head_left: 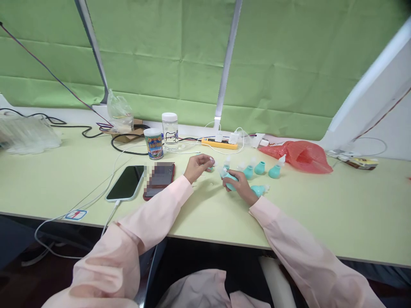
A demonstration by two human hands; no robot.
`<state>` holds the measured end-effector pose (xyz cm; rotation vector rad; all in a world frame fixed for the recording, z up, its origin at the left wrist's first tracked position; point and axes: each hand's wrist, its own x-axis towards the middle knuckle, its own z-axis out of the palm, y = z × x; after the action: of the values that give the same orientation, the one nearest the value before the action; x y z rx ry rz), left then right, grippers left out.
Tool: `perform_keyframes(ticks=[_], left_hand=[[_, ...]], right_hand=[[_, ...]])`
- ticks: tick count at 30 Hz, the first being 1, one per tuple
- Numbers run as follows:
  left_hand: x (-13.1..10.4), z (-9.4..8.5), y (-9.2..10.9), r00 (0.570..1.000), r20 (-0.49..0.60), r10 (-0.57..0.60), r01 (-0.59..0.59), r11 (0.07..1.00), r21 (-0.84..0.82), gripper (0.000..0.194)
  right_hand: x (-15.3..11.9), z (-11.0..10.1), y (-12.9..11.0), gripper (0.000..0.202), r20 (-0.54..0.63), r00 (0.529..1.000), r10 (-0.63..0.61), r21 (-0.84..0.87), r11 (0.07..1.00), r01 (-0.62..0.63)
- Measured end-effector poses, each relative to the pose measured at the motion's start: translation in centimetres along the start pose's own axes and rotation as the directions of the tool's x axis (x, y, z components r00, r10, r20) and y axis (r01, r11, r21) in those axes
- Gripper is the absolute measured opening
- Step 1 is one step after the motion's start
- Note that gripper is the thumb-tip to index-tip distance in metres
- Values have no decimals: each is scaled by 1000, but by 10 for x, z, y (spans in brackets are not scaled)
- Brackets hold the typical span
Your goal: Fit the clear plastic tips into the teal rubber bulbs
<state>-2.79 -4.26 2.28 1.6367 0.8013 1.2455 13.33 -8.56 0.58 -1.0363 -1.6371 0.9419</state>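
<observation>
- At the far left we see a heap of see-through plastic on the pale table, with black cables behind.
- Moving right, we find a phone with a white cable, then a red-edged phone; beyond them stand a printed tub and a white-lidded jar.
- Our left hand is next, thumb and fingertips brought close together; we cannot tell whether they pinch a small pale piece.
- Behind both hands, a yellow power strip with white plugs lies along the wall side, below green sheeting.
- Our right hand has its fingers wrapped around a teal bulb, whose see-through nozzle points up and left toward the other hand. We judge the step as handling this one bulb's nozzle end; the next move calls for a steady right grip and fine left fingertips.
- Right of it, more bulbs stand near one another: a bare-necked bulb and a nozzled bulb; nearer us, another bulb lies on its side.
- Farther right we see a crumpled red bag and a small yellow box.
</observation>
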Motion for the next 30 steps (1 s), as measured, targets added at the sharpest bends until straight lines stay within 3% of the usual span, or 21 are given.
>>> perform_keyframes(ticks=[3, 6, 12, 18, 24, 30], left_hand=[[-1, 1, 2, 995, 66, -77, 93, 953, -287, 29], [-2, 2, 3, 993, 77, -94, 116, 920, -373, 28], [-3, 1, 4, 992, 70, -109, 128, 905, -406, 29], [-8, 8, 3, 991, 13, -132, 122, 865, -487, 27], [-13, 14, 0, 973, -31, -227, 168, 800, -576, 26], [-12, 9, -4, 982, 2, -191, 165, 841, -515, 24]], right_hand=[[-2, 2, 3, 14, -42, 999, -32, -123, 992, 26], [-3, 3, 4, 17, -84, 994, -73, -193, 980, 56], [-6, 3, 4, 21, -93, 976, -197, -420, 896, 141], [-9, 8, 3, 20, -120, 907, -403, -622, 743, 247], [-10, 14, 5, 21, -128, 896, -425, -693, 685, 226], [-10, 12, 5, 21, -114, 908, -404, -675, 701, 227]])
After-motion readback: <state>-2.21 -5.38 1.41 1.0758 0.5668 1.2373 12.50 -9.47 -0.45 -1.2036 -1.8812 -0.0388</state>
